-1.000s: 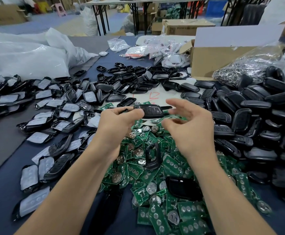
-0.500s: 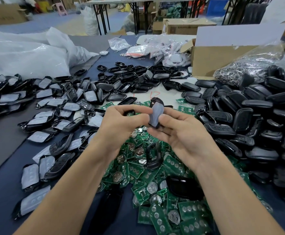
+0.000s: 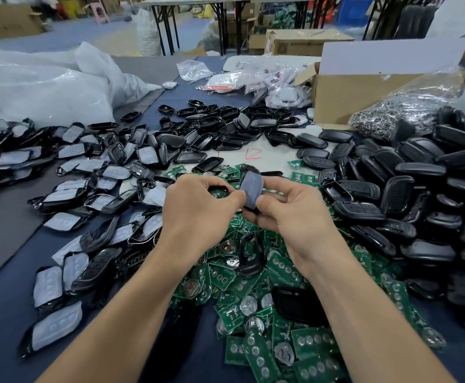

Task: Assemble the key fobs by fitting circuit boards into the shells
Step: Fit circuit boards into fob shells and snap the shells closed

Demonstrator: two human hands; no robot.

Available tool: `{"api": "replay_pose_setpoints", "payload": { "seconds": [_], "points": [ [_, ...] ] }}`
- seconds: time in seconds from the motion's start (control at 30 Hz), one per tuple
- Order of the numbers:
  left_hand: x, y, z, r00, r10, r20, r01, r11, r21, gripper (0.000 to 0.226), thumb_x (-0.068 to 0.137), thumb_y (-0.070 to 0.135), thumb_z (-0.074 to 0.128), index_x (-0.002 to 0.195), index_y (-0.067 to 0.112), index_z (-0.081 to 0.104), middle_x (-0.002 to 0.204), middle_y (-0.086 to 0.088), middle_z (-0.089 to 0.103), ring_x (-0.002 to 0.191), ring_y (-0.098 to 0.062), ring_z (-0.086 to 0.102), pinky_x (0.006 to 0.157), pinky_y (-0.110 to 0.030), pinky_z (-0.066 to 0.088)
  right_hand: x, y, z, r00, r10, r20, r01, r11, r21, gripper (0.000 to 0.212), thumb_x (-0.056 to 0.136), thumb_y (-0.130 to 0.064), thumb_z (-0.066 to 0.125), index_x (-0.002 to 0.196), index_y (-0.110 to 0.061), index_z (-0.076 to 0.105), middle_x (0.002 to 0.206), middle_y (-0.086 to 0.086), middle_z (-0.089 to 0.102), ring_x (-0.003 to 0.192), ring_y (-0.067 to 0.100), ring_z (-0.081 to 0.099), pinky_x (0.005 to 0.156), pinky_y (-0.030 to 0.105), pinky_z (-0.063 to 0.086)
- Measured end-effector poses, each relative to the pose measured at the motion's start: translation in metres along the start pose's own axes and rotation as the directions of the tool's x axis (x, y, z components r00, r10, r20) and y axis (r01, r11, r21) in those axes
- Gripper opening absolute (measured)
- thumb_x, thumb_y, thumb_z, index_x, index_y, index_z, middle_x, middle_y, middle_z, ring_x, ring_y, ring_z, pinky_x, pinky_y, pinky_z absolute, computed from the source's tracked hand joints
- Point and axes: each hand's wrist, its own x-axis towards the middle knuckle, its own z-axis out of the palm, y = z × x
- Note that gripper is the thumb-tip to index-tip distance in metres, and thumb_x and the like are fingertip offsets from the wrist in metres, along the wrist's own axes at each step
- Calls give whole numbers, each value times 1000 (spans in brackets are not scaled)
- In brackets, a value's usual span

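Both hands hold one black key fob shell (image 3: 251, 186) upright above the table, its grey rubber pad side facing me. My left hand (image 3: 198, 211) pinches its left edge with thumb and fingers. My right hand (image 3: 295, 214) grips it from the right and below, thumb on its face. Under the hands lies a heap of green circuit boards (image 3: 256, 322) with round battery clips. A black frame piece (image 3: 249, 252) rests on that heap.
Shell halves with grey pads (image 3: 60, 272) cover the left side. Closed black shells (image 3: 408, 205) are piled at the right, empty black shells (image 3: 212, 134) at the back. A cardboard box (image 3: 364, 89), a bag of metal rings (image 3: 408, 106) and white plastic bags (image 3: 32, 84) stand behind.
One second ago my left hand held the shell flat, and my right hand hovered open. The shell has since been turned upright and my right hand has closed on it.
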Motion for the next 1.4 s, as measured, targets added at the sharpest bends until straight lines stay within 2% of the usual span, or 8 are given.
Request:
{"api": "replay_pose_setpoints", "payload": {
  "seconds": [0.2, 0.3, 0.5, 0.73, 0.9, 1.1, 1.23, 1.4],
  "points": [
    [-1, 0, 5, 990, -129, 58, 137, 980, -143, 16, 75, 33, 86, 68, 23, 76, 38, 12, 44, 32, -10, 27, 34, -19, 24, 2, 2, 2, 995, 15, -98, -8, 998, 68, 25, 97, 12, 56, 106, -5, 72, 86, 12, 79, 74, 20, 76, 69, 25, 61],
    [-3, 0, 7, 989, -120, 85, 130, 984, -125, 19, 73, 34, 85, 70, 18, 75, 38, 12, 42, 33, -11, 27, 34, -19, 24, 3, 2, 2, 993, 23, -116, -13, 996, 91, 26, 96, 13, 56, 103, -7, 71, 87, 13, 79, 72, 19, 74, 67, 24, 60],
    [-4, 1, 10, 990, -106, 91, 115, 989, -96, 28, 63, 42, 81, 69, 16, 74, 39, 11, 46, 34, -11, 30, 34, -17, 25, 4, 2, 2, 993, 28, -117, -17, 995, 99, 25, 95, 13, 58, 112, -2, 70, 93, 20, 78, 74, 21, 72, 69, 26, 61],
    [-5, 2, 10, 995, -90, 51, 93, 994, -60, 25, 78, 40, 81, 67, 18, 76, 38, 11, 47, 32, -8, 32, 33, -17, 25, -1, 0, 2, 997, 18, -74, -10, 994, 110, 27, 90, 18, 62, 102, -4, 73, 85, 16, 78, 73, 21, 73, 71, 27, 63],
    [-5, 2, 11, 995, -97, 19, 98, 991, -94, 30, 79, 38, 81, 66, 12, 72, 39, 11, 45, 34, -10, 31, 34, -19, 25, 0, -1, 2, 996, 37, -80, -25, 989, 144, 25, 92, 17, 61, 108, 1, 71, 85, 14, 78, 74, 21, 75, 71, 27, 63],
    [-9, 5, 13, 997, -72, 37, 76, 993, -94, 24, 81, 36, 80, 65, 20, 74, 36, 13, 45, 30, -7, 32, 33, -15, 24, -1, -1, 2, 989, 45, -139, -20, 984, 175, 23, 93, 15, 62, 113, 7, 69, 98, 24, 77, 73, 22, 76, 66, 25, 61],
    [-9, 5, 9, 998, -17, 61, 22, 996, -81, 24, 81, 44, 81, 67, 26, 74, 35, 13, 43, 31, -7, 31, 34, -15, 24, 0, 0, 3, 984, 39, -174, -13, 989, 148, 21, 92, 13, 65, 110, 6, 70, 93, 22, 78, 75, 24, 77, 67, 26, 62],
    [-1, 1, 6, 998, -65, 15, 66, 973, -223, 20, 78, 48, 86, 67, 37, 74, 35, 13, 39, 35, -8, 29, 38, -17, 29, 1, -1, 1, 985, 19, -172, -4, 996, 91, 16, 90, 12, 68, 103, 3, 73, 86, 18, 78, 73, 24, 77, 68, 26, 62]
  ]
}}
